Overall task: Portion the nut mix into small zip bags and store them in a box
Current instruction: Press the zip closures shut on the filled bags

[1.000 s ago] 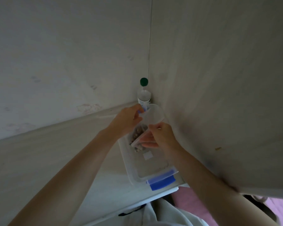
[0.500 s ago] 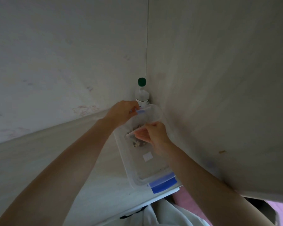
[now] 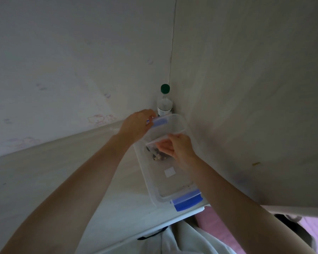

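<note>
A clear plastic box (image 3: 153,193) with a blue latch (image 3: 188,202) at its near end lies on the white table, pushed into the corner. My left hand (image 3: 136,125) grips the far edge of the clear lid (image 3: 170,125) by its blue clip, and the lid is tilted up over the box's far end. My right hand (image 3: 179,148) pinches the top of a small zip bag (image 3: 157,154) of dark and pale nuts. The bag hangs low inside the far half of the box; whether it touches the bottom is not visible.
A clear bottle (image 3: 164,106) with a green cap stands in the corner just behind the box. Pale walls close in on the left and right. The table's front edge (image 3: 173,219) runs near my body, with pink fabric at the lower right.
My right hand has lowered the zip bag from above the rim into the box. My left hand has brought the lid flatter over the far end.
</note>
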